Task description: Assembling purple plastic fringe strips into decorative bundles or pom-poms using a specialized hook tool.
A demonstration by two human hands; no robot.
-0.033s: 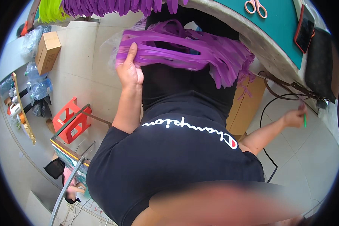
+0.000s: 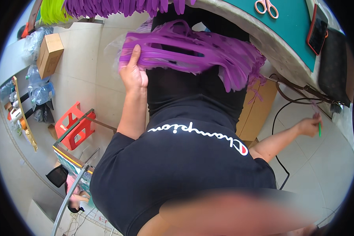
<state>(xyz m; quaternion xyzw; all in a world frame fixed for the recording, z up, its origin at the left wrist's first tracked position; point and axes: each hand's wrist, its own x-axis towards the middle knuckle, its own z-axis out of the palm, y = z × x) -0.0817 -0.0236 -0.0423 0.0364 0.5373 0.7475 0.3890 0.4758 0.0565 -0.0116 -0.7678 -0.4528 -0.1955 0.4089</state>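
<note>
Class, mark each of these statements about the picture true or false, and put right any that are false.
1. The left hand grips a bundle of purple strips. True.
2. The right hand rests on the scissors. False: the pink-handled scissors lie on the green table top, far from the hand, which is low beside the table holding a thin green stick.
3. A red plastic stool stands on the floor at the left. True.
4. The cardboard box at upper left sits on the table. False: it is on the tiled floor.
</note>
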